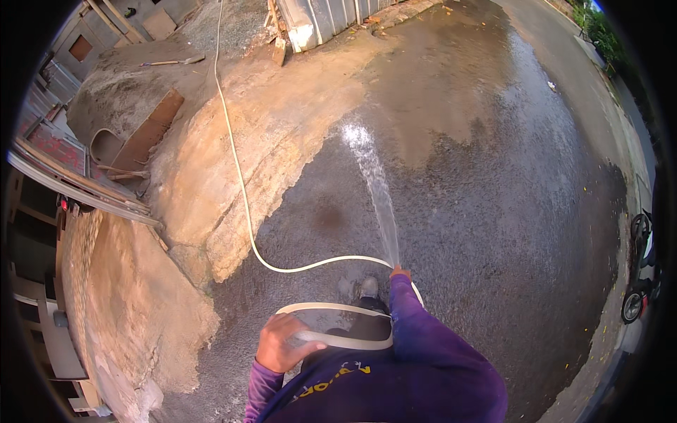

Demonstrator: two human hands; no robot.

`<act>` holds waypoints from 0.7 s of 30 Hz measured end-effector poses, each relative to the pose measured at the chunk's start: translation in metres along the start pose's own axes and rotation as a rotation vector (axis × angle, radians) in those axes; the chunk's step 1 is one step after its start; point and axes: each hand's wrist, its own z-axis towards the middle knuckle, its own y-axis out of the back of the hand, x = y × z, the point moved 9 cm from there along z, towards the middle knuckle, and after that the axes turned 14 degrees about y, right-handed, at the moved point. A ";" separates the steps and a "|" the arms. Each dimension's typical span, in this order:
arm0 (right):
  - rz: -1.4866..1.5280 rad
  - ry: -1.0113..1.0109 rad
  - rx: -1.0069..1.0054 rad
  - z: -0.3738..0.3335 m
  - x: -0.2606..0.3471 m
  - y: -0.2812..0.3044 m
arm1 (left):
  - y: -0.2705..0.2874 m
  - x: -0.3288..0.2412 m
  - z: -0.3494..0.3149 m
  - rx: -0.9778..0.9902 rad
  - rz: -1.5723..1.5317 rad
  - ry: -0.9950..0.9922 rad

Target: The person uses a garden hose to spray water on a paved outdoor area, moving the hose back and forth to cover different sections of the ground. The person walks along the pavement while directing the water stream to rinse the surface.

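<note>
A long cream hose (296, 270) runs in from the far left and lies in a curve over the wet asphalt. It passes my right hand (400, 271), and a loop of it hangs in front of my body. My right hand is closed around the hose end, with the arm stretched forward. From there a jet of water (376, 176) shoots ahead and splashes near the edge of the muddy concrete. My left hand (280, 342) is closed on the hose loop close to my waist, the thumb lying along it. The right hand's fingers are partly hidden by the sleeve.
Wet asphalt (479, 247) spreads ahead and right; muddy concrete (282, 127) borders it at left. Beyond stand a metal sheet fence (331, 17), a shovel (173, 62), a dirt pile and a board (148, 134). A motorcycle (635, 303) is parked at the right edge.
</note>
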 end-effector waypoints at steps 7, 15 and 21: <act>-0.154 0.037 0.104 0.030 -0.002 0.014 | 0.001 -0.011 0.066 0.061 0.009 -0.035; 0.061 -0.132 -0.083 0.048 0.008 0.032 | 0.002 -0.022 0.121 0.132 0.017 -0.110; 0.053 -0.165 -0.111 0.072 0.039 0.036 | 0.006 -0.020 0.176 0.198 -0.001 -0.156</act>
